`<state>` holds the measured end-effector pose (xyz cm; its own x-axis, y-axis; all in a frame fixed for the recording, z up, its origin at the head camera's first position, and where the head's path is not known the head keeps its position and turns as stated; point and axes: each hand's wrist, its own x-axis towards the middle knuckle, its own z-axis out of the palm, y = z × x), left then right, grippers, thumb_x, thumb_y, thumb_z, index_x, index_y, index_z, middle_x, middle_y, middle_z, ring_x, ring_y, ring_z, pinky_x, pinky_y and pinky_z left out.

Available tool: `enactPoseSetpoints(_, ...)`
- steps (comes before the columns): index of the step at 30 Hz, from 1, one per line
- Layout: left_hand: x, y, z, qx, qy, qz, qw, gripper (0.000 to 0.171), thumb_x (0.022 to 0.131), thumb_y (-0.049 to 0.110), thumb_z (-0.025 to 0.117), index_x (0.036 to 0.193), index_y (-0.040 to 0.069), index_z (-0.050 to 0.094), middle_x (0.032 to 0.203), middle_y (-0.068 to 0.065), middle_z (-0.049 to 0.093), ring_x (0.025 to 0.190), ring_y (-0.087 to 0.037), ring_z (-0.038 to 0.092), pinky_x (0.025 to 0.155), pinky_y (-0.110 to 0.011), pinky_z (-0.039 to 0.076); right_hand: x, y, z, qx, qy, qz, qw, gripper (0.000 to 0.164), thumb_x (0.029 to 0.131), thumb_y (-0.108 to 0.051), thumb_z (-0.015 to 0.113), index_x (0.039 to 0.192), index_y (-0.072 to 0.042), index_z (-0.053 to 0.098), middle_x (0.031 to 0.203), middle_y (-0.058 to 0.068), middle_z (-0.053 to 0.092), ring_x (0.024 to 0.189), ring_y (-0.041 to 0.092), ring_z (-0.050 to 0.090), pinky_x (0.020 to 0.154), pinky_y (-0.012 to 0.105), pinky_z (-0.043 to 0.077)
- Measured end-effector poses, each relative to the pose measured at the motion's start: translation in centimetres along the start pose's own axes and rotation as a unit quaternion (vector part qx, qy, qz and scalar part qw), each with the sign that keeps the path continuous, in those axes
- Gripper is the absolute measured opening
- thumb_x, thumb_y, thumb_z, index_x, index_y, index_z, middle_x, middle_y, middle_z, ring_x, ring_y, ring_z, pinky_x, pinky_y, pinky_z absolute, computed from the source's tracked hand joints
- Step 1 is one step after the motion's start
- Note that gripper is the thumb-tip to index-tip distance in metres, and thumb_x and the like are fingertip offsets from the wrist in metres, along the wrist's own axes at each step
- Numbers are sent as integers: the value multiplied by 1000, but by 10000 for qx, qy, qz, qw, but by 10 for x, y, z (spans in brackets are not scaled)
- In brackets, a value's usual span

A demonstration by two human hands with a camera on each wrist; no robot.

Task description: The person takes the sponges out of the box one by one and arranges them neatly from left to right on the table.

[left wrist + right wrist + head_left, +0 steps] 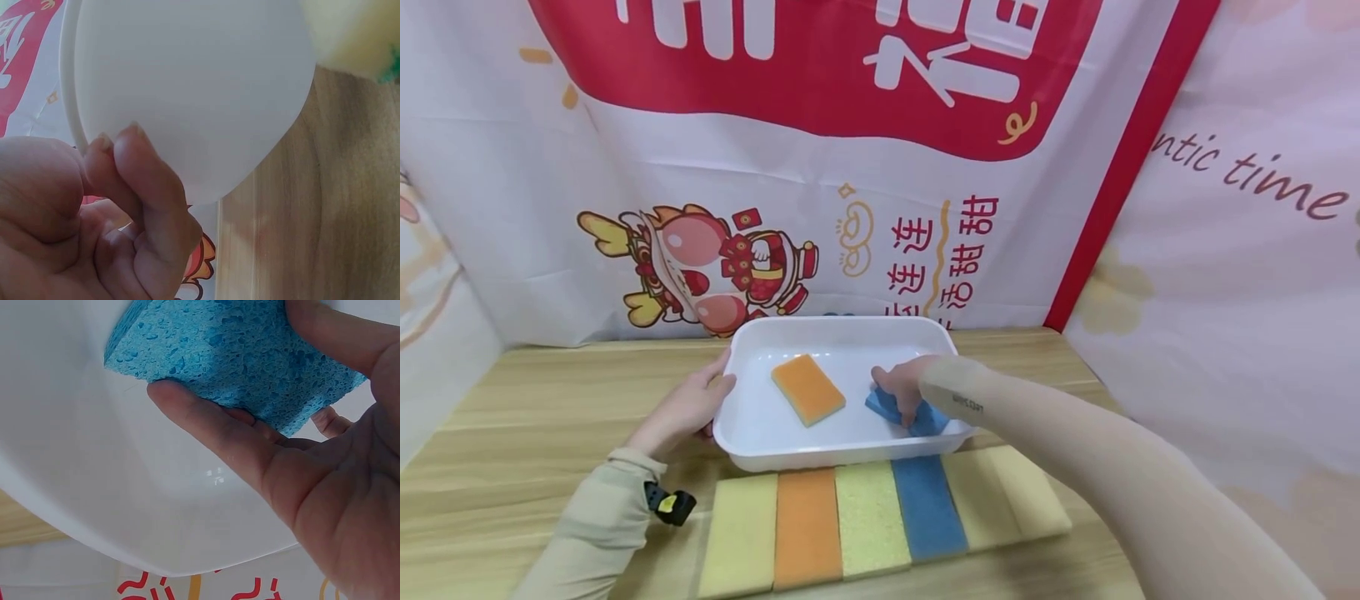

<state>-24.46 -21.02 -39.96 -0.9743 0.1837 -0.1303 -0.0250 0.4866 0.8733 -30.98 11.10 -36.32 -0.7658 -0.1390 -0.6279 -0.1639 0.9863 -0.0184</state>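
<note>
A white rectangular basin (842, 454) stands on the wooden table. My left hand (692, 407) grips its left rim, and the left wrist view shows the fingers (147, 169) against the outer wall with the thumb at the rim. Inside the basin's right part, my right hand (904, 385) holds a blue sponge (225, 356) between thumb and fingers; its porous face shows in the right wrist view. An orange sponge (808, 389) lies flat on the basin floor, left of the middle.
In front of the basin lies a row of sponges side by side: pale yellow (741, 533), orange (808, 529), light yellow (872, 521), blue (931, 508) and cream (981, 500) at the right end. A printed cloth (820, 167) hangs behind the table.
</note>
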Motion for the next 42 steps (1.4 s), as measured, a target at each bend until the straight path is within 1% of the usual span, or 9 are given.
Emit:
enactPoseSetpoints(6,1,1,1,-15,14,-43,10000,59,109,31,33,159,21,4,82,-20,64,45,-20,52,46,-39,50,1,1,0,102,4,57,9999,111,77,-21,86,156,-46,13,154,-3,35,130,19,40,108,55,31)
enactPoseSetpoints(10,1,0,1,18,16,-49,10000,60,109,32,34,159,20,4,81,-19,63,45,-20,53,46,-39,51,2,1,0,52,4,85,10000,111,77,-22,86,156,-46,13,155,-3,34,132,20,39,108,55,31)
enactPoseSetpoints(16,2,-1,0,103,24,-77,9999,61,109,32,35,159,18,4,77,-18,61,46,-20,53,47,-39,52,4,0,0,-154,45,24,9999,110,77,-22,86,156,-45,12,155,-3,35,131,18,40,107,53,33)
enactPoseSetpoints(21,2,-2,1,112,29,-120,9999,60,109,32,34,159,21,4,79,-19,63,47,-20,54,48,-40,52,3,1,0,-92,9,-53,9999,110,78,-22,86,157,-44,12,155,-3,35,132,18,40,108,53,32)
enactPoseSetpoints(26,2,-1,1,0,3,-159,9999,59,109,33,33,159,24,4,81,-20,64,47,-21,55,48,-41,53,6,2,-1,42,-47,6,10000,112,75,-23,88,156,-45,14,154,-4,36,128,17,42,107,54,32)
enactPoseSetpoints(30,1,-1,-1,-3,20,-157,9999,59,109,34,33,159,24,4,79,-19,64,47,-21,55,48,-40,52,8,1,-1,123,-44,48,9999,114,73,-23,89,155,-47,15,154,-4,36,128,18,42,107,55,33)
enactPoseSetpoints(35,0,-4,-2,83,20,-171,9998,59,109,33,32,159,24,4,76,-18,63,46,-19,54,48,-40,52,11,0,-1,162,-61,-34,9998,114,74,-21,88,156,-45,14,155,-3,35,130,20,41,108,55,31)
enactPoseSetpoints(37,1,-5,-3,115,35,-167,9998,58,109,32,32,159,24,4,78,-18,63,46,-19,53,48,-40,52,13,1,0,95,-45,-117,9999,112,74,-21,88,157,-43,15,154,-2,36,128,19,42,108,55,31)
enactPoseSetpoints(42,2,-4,-1,55,52,-151,9999,59,108,32,34,159,23,5,82,-20,63,46,-19,53,48,-39,52,15,2,-1,18,41,-110,9999,112,73,-21,88,157,-43,16,153,-4,38,123,17,44,108,53,32)
